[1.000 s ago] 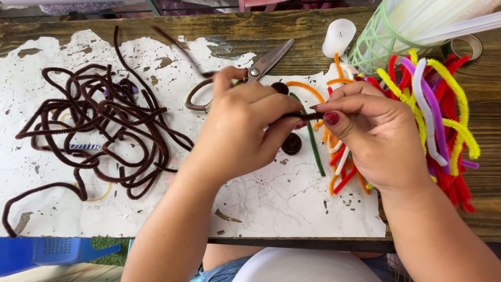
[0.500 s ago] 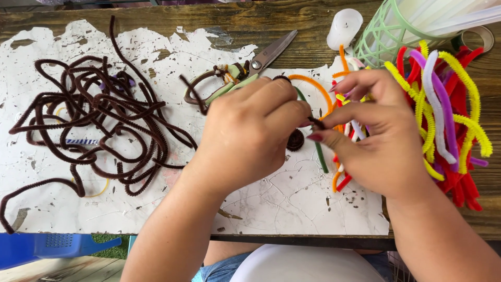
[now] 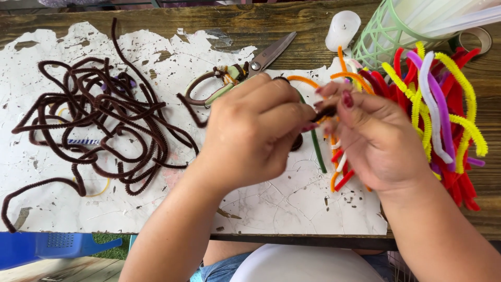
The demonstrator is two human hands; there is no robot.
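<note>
Brown pipe cleaner piece (image 3: pixel 327 111), frame centre: pinched between closed left hand (image 3: pixel 255 133) and right hand (image 3: pixel 378 138) over the table (image 3: pixel 130 219). Brown tangle (image 3: pixel 99 120) at 9 o'clock; scissors (image 3: pixel 245 70) at 12; coloured pipe cleaners (image 3: pixel 443 109) at 3.

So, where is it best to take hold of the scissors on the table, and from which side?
Grip the scissors by the bare metal blades, coming from the far right side. The blades point up and to the right and lie free on the wood. The handles, near the left hand, are tangled with a brown pipe cleaner, so probably harder to lift cleanly.
</note>
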